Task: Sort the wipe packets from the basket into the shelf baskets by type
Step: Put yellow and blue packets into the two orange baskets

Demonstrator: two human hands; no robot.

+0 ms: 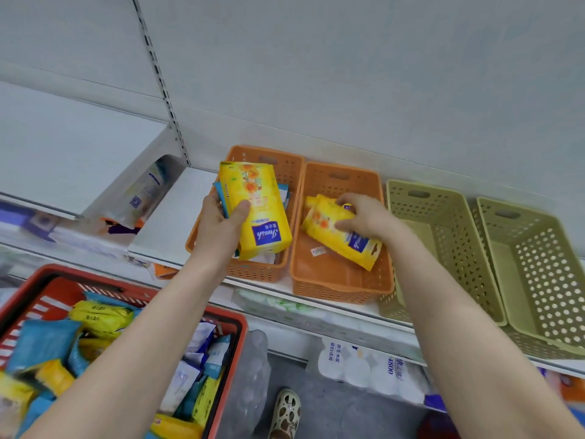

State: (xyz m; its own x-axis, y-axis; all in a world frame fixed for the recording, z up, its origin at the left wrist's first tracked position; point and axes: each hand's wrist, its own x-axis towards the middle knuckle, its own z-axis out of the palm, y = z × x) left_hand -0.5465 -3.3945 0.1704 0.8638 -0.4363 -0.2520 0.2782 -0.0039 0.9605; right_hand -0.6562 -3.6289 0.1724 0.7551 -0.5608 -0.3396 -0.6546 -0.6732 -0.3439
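- Clamping the upright yellow packet [256, 210] across its width, the left hand [221, 223] lays its thumb over the printed front and curls its fingers behind. A blue-edged packet looks caught in the same grip.
- The right hand [364, 217] has its fingers bent down over the lying yellow packet [338, 239], the thumb pressing its face, so the hold sits at the packet's upper end.
- The lying packet rests askew on the floor of the right orange basket [348, 280]. The upright one hangs over the left orange basket [294, 172], which holds blue and white packets.
- The wrappers look like glossy film over a squashy stack, so I judge them light, a little slippery and not fragile. A grip across the narrow width near the middle seems safest, since the sealed ends would crumple.
- Further out, two green baskets [443, 223] stand to the right on the shelf [164, 229]. The red basket [228, 318] low on the left is heaped with yellow, blue and white packets.
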